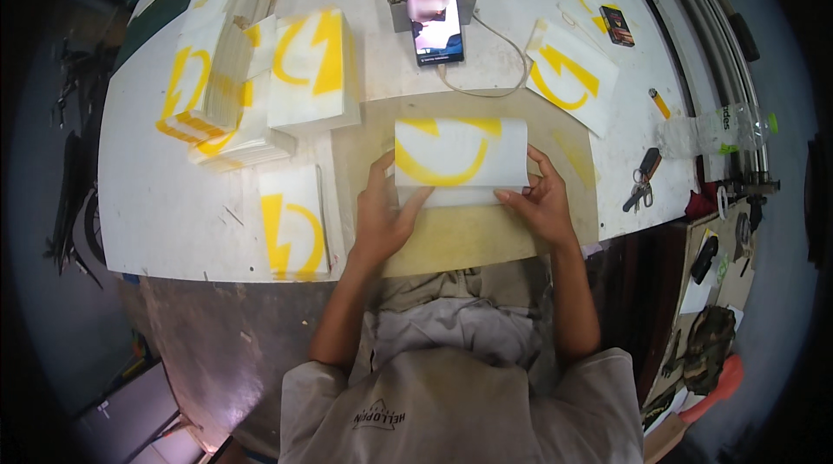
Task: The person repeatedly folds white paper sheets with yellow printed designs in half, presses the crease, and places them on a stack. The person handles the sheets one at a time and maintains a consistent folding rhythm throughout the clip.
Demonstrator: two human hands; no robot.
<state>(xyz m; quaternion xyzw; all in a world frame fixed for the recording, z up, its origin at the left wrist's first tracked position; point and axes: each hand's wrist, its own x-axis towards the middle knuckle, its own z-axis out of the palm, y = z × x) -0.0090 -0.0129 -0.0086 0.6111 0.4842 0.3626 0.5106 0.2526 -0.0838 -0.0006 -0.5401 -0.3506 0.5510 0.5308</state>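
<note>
Between my two hands is a folded white paper piece [503,156] with a yellow curved print, its lower flap showing below the fold. My left hand [384,214] closes on its left edge, thumb along the lower flap. At the right edge my right hand [542,204] grips it the same way, thumb on the flap and fingers partly behind. Beneath lies a yellowish mat [468,234]. A small stack of similar printed papers [292,221] rests left of my left hand.
Tall stacks of printed papers [314,65] stand at the left. A phone [436,17] leans on a grey box [397,4], its cable [499,39] looping right. More printed paper [573,74], a lighter [659,102], keys [643,178] and a plastic bottle [711,130] lie at the right.
</note>
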